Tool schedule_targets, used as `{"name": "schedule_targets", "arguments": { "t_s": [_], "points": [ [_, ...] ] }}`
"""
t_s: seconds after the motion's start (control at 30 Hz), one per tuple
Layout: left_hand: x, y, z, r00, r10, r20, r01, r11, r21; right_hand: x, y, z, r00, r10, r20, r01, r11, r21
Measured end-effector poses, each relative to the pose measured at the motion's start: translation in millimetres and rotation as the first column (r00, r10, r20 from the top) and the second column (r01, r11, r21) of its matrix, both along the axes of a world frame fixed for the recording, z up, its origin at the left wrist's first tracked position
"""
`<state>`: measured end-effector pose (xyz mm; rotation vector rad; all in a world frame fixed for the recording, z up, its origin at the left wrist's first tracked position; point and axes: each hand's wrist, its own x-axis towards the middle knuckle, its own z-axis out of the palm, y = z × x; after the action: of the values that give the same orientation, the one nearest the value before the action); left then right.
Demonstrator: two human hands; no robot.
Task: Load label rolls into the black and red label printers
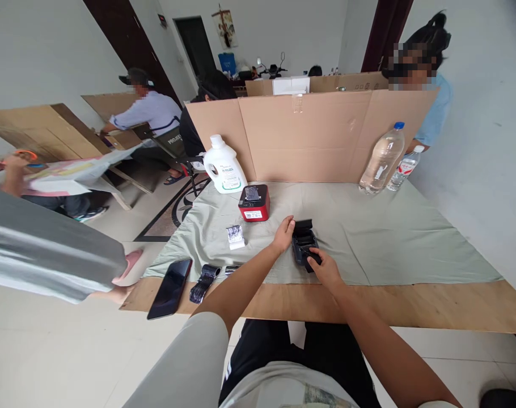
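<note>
Landmark: black printer point(304, 242), which lay on the grey-green cloth point(389, 238) near the table's front edge, its lid raised at the far end.
Phone: a dark phone point(170, 288) lay face up well to the left of the black printer, on the bare wood at the cloth's corner.
Black strip: a crumpled black ribbon point(203, 281) sat just right of the phone, still well left of the black printer.
Paper roll: a small white roll point(236, 236) rested on the cloth, left of the black printer and a little farther back.
Jug: a white jug point(223, 166) stood far back and left of the black printer, against the cardboard screen point(309, 136).
Red printer: a red printer point(254, 203) sat behind and left of the black printer, apart from it.
Left hand: the left hand point(283, 233) touched the black printer's left side, fingers curled loosely against it.
Right hand: the right hand point(322, 267) pressed on the black printer's near end, fingers bent over its edge.
Bottles: two clear bottles point(382, 160) stood far back and right of the black printer.
Others: people sat behind the screen and off to the left.
</note>
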<state>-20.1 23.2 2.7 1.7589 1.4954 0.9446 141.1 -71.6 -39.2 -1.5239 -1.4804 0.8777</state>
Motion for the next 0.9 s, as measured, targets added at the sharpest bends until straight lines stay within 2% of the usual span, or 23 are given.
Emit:
{"name": "schedule_targets", "arguments": {
  "t_s": [0.17, 0.23, 0.33, 0.4, 0.47, 0.57, 0.67, 0.8, 0.9],
  "points": [
    [1, -33, -19.0, 0.992, -0.114, -0.057, 0.121, 0.983, 0.14, 5, 0, 0.1, 0.999, -0.022, 0.042, 0.022, 1.0, 0.007],
    [3, -40, -25.7, 0.995, -0.069, -0.07, 0.079, 0.985, 0.151, 7, 6, 0.9, 0.992, -0.089, 0.093, 0.09, 0.996, 0.001],
    [11, -44, -34.1, 0.997, 0.064, -0.031, -0.062, 0.996, 0.057, 10, 21, 0.1, 0.966, -0.192, 0.173, 0.186, 0.981, 0.051],
    [18, -44, -37.7, 0.997, 0.08, 0.002, -0.08, 0.997, -0.015, 11, 29, -3.0, 0.964, -0.169, 0.205, 0.16, 0.985, 0.057],
    [25, -45, -39.1, 0.998, 0.062, 0.02, -0.061, 0.997, -0.047, 11, 33, -7.5, 0.972, -0.096, 0.216, 0.091, 0.995, 0.029],
    [32, -47, -38.7, 0.999, 0.045, 0.023, -0.044, 0.998, -0.042, 11, 28, -13.0, 0.971, -0.073, 0.228, 0.07, 0.997, 0.021],
    [34, -47, -38.1, 0.998, 0.053, 0.028, -0.052, 0.998, -0.023, 8, 19, -13.7, 0.958, -0.091, 0.27, 0.075, 0.995, 0.071],
    [34, -42, -38.7, 0.992, 0.09, 0.087, -0.089, 0.996, -0.016, 5, 11, -8.3, 0.912, -0.067, 0.404, 0.014, 0.991, 0.132],
    [34, -38, -39.7, 0.966, 0.13, 0.224, -0.121, 0.991, -0.054, 3, 7, -2.2, 0.85, -0.062, 0.523, -0.013, 0.99, 0.139]
  ]
}}
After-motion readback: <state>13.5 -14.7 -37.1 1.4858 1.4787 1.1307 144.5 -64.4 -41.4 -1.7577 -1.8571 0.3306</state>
